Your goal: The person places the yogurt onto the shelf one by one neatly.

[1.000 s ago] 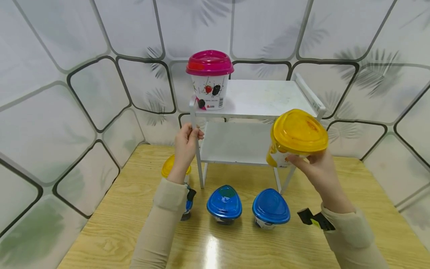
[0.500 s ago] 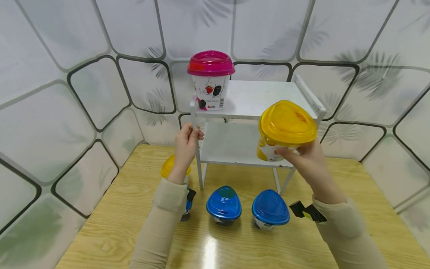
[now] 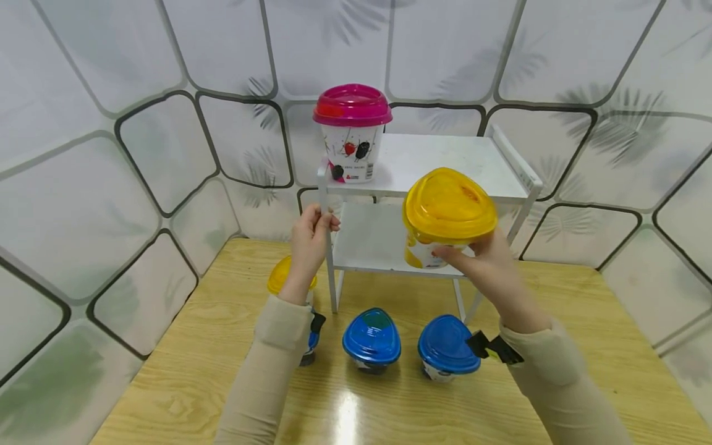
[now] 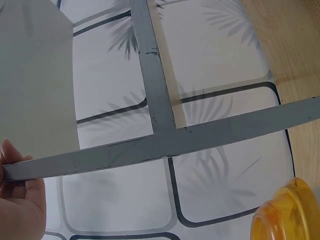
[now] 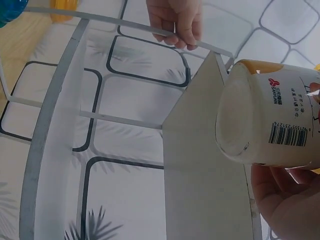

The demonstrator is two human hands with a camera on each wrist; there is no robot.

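- The yellow-lidded tub [image 3: 449, 210] is held up off the table [image 3: 206, 346], in front of the white rack [image 3: 434, 154]; the front edge of the rack's upper shelf is partly covered by it in the head view. Whether its base is above that shelf's level cannot be told.
- Its long axis is held roughly upright, lid uppermost.
- The tub is gripped by the right hand [image 3: 486, 266], thumb on its near side; relative to the rack, the tub lies to the hand's left, towards the middle.
- The rack's left front post is grasped by the left hand [image 3: 309, 241], so the right is the nearer to the tub.
- The pink-lidded tub [image 3: 353, 139] is seated at the rack's upper left.
- Two blue-lidded tubs [image 3: 371, 337] are placed in front of the rack's feet.
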